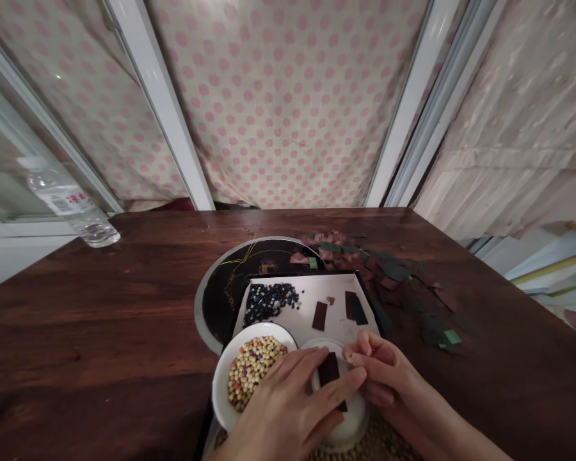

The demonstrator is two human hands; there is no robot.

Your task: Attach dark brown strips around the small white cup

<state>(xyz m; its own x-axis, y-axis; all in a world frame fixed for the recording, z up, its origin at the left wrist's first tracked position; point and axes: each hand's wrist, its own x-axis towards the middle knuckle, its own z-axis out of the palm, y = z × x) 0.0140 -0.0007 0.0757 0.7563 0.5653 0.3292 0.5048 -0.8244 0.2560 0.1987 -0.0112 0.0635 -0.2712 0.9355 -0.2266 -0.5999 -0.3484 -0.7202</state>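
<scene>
My left hand (292, 403) lies over a small white dish (350, 426), its fingers stretched flat and touching a dark rectangular card (329, 370) that rests on the dish. My right hand (384, 374) sits just right of the card with its fingers curled together at the card's edge; what they pinch, if anything, is too small to make out. Left of the dish stands a white bowl (221, 384) filled with pale beans (254, 368).
A light tray (338, 285) holds a heap of dark beads (269, 301) and two dark cards (319, 315). A round black plate (216, 301) lies under it. Scattered card pieces (393, 272) cover the wooden table (100, 320) at right. A plastic bottle (74, 205) stands far left.
</scene>
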